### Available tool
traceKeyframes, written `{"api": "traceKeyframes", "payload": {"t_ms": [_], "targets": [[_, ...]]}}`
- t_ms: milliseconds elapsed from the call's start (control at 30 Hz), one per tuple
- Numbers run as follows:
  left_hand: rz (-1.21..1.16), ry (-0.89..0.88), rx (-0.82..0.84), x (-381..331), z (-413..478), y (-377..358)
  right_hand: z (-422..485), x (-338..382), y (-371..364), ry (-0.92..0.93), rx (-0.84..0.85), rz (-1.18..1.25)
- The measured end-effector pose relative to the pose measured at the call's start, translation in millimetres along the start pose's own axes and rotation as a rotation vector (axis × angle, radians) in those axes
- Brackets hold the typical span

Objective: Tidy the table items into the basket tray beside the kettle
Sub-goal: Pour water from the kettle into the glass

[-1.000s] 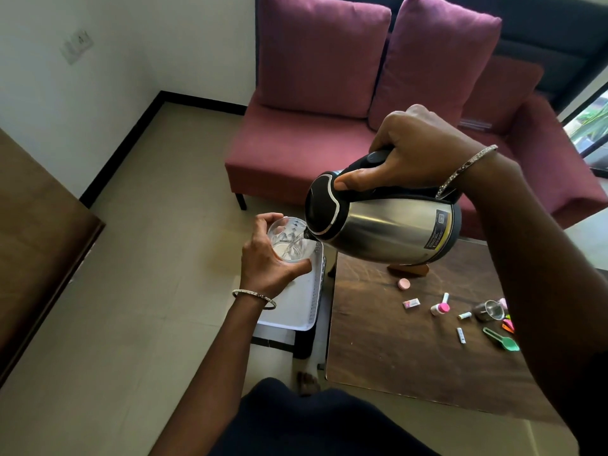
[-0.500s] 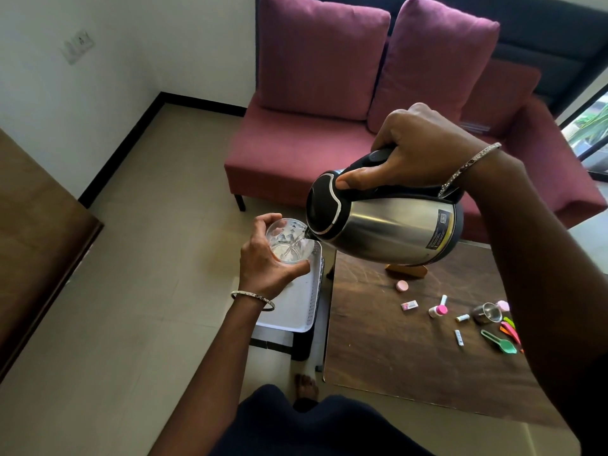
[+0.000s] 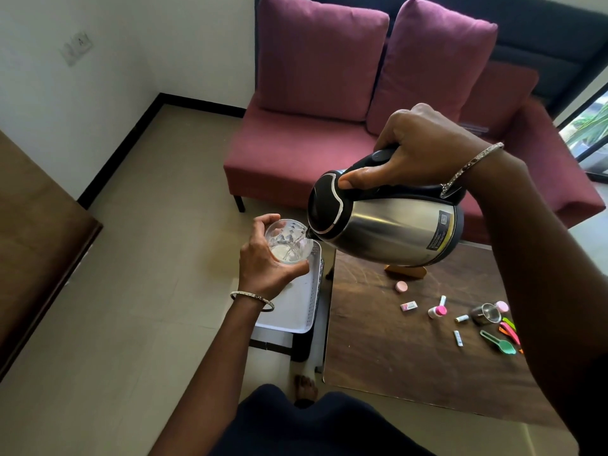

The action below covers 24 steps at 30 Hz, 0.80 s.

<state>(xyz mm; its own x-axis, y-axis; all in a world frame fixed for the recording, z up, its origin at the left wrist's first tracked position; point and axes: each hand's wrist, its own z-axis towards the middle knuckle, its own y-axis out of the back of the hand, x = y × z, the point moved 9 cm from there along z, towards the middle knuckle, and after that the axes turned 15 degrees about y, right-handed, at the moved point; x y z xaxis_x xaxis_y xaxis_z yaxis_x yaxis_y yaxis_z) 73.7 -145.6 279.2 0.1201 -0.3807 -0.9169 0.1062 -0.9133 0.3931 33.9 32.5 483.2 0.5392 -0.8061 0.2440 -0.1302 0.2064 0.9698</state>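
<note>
My right hand (image 3: 424,153) grips the black handle of a steel kettle (image 3: 391,230), tilted with its spout at the rim of a clear glass (image 3: 288,241). My left hand (image 3: 266,264) holds that glass from below, above the white basket tray (image 3: 297,311) on a low stand. On the dark wooden table (image 3: 388,350) lie small items: a pink round lid (image 3: 401,286), a small white and pink box (image 3: 409,306), a pink-capped bottle (image 3: 437,311), a small steel cup (image 3: 486,313), a green spoon (image 3: 498,342) and several little tubes and clips.
A maroon sofa (image 3: 296,159) with two cushions stands behind the table. A brown wooden surface (image 3: 36,245) fills the left edge. A wooden block (image 3: 408,271) lies under the kettle's shadow. My knee and a bare foot (image 3: 306,388) show at the bottom.
The kettle and glass stay together in the same pouring pose; both hands shifted only slightly. The view has drifted a little.
</note>
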Motion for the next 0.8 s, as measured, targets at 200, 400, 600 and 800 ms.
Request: {"api": "traceKeyframes", "payload": {"t_ms": [200, 400, 600, 800], "targets": [[-0.002, -0.006, 0.006, -2.4, -0.4, 0.5, 1.5, 1.3, -1.0, 0.002, 0.016, 0.013], [-0.009, -0.001, 0.015, -2.4, -1.0, 1.4, 2.8, 2.5, -1.2, 0.014, 0.017, 0.009], [-0.008, -0.001, 0.012, 0.7, -1.1, 2.9, 3.1, 2.8, -2.2, 0.013, 0.019, 0.003], [-0.002, 0.000, 0.000, 2.0, -1.0, 2.4, 3.2, 2.1, -4.3, -0.001, 0.018, -0.009]]}}
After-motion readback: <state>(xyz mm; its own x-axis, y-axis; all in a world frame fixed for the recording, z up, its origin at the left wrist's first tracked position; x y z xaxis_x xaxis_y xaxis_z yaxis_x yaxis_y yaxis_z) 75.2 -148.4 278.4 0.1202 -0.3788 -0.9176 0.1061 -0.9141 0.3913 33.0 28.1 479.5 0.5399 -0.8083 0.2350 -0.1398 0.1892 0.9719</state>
